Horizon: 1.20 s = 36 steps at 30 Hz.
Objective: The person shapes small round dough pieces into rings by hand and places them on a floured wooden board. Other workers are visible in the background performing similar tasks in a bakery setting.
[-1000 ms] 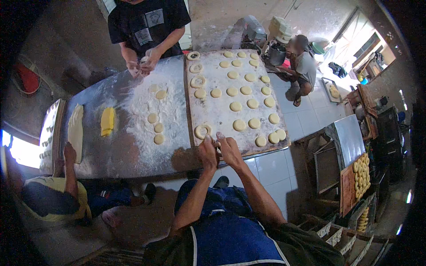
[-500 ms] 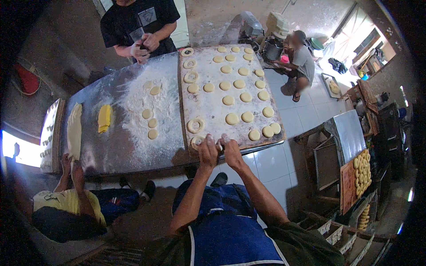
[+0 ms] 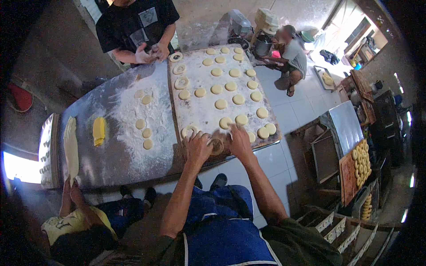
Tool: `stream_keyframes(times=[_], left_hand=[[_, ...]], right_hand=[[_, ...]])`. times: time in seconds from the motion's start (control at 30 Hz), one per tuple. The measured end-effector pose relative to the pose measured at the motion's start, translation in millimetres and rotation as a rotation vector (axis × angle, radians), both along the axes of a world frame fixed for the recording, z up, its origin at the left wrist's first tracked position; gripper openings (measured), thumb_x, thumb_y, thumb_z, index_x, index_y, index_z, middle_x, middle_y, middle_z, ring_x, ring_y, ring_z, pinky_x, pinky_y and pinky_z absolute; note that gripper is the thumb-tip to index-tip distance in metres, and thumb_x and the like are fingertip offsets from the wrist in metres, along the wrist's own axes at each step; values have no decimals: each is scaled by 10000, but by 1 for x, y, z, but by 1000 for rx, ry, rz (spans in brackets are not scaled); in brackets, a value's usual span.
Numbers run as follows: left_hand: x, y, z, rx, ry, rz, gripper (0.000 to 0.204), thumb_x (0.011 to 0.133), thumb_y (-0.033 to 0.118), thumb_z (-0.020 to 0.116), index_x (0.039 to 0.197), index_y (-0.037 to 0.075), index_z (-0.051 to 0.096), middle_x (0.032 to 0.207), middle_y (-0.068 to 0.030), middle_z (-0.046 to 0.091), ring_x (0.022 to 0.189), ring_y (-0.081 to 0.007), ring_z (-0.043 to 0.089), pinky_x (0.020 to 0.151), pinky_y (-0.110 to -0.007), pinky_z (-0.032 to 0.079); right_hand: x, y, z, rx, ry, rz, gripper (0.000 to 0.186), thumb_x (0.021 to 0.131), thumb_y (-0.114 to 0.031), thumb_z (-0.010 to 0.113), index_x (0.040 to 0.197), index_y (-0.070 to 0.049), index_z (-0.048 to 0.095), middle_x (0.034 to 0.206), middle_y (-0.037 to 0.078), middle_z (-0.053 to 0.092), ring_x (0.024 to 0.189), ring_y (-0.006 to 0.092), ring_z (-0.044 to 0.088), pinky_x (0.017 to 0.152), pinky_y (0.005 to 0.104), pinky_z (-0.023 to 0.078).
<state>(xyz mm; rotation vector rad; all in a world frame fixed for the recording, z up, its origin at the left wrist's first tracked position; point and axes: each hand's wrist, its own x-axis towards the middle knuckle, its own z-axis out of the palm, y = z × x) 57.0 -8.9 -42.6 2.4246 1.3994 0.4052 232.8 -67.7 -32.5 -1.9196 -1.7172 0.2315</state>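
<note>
Pale cream dough discs (image 3: 230, 86) are arranged in loose rows on a floured board (image 3: 199, 111), which is set on the right part of a metal surface (image 3: 102, 164). At the board's near edge, the left hand (image 3: 198, 148) is placed with its fingers bent downward, just beside a dough ring (image 3: 185, 130). The right hand (image 3: 241, 139) is positioned to its right, its fingertips near one of the discs. Between the two hands a ring-shaped piece (image 3: 221, 147) is seen, shadowed and blurred; whether it is touched by either hand, and whether either grip is clenched or released, cannot be told. Further rings (image 3: 176, 83) are lined up along the board's left edge toward the far corner. To the left of the board, loose discs (image 3: 147, 132) are scattered on flour (image 3: 128, 119); a yellow block (image 3: 98, 131) is laid farther left, and beyond it a long dough strip (image 3: 71, 148), whose near end is met by the hands of a seated co-worker (image 3: 77, 226).
</note>
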Motion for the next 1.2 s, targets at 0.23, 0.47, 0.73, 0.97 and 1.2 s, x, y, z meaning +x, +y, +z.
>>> stream_keyframes(times=[0.23, 0.47, 0.73, 0.97, 1.2], left_hand=[[-31, 2, -5, 153, -260, 42, 265, 802, 262, 704, 1018, 112, 667, 1044, -98, 633, 1047, -327, 563, 915, -483, 383], [-195, 7, -3, 174, -483, 473, 147, 848, 134, 674, 955, 36, 648, 885, -126, 624, 854, -291, 584, 764, -409, 457], [-232, 39, -21, 164, -599, 541, 120, 884, 128, 638, 925, 16, 633, 862, -120, 618, 808, -279, 580, 730, -418, 459], [-201, 55, -4, -113, -787, 520, 239, 919, 164, 619, 1068, -21, 637, 940, -128, 643, 860, -218, 630, 718, -349, 513], [-165, 55, -5, -395, -1065, 443, 243, 903, 113, 636, 1108, -11, 598, 984, -83, 647, 890, -150, 616, 750, -293, 507]], right_hand=[[12, 65, -9, -230, -356, 158, 224, 754, -117, 631, 940, -4, 682, 1016, 196, 653, 1042, 370, 603, 934, 461, 455], [-21, 87, 12, -269, 426, 187, 333, 682, -233, 761, 929, -20, 696, 882, 197, 692, 792, 312, 687, 739, 388, 535], [-220, 179, -38, -193, 88, 358, 315, 650, -216, 739, 832, 23, 643, 836, 214, 668, 789, 366, 663, 745, 446, 522], [-206, 161, -21, -456, 776, 359, 239, 738, -14, 749, 881, 4, 558, 743, 70, 633, 716, 121, 626, 609, 300, 519], [-199, 130, 30, -320, 931, 169, 520, 769, 22, 690, 1214, -43, 429, 833, 85, 634, 761, 158, 640, 665, 300, 534]])
